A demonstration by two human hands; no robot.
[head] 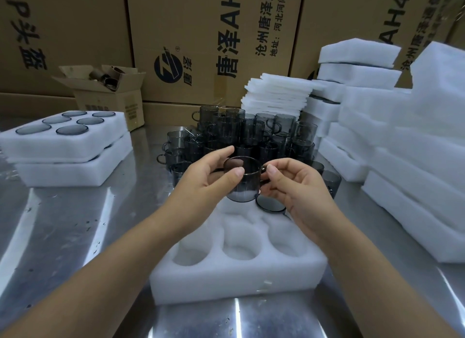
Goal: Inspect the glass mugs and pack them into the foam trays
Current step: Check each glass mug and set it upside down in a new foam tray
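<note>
Steel tabletop [63, 232] L of white pocketed foam tray [236, 279]: open strip. Near-row pockets free from above. Rear blocked by smoky grey glass mug cluster [251, 133]; R by stacked white foam trays [415, 166]; far L by two filled foam trays [65, 149].

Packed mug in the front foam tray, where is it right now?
Head view: the packed mug sits in the far right pocket of the front foam tray, just below the held mug, beside the right hand.
</note>
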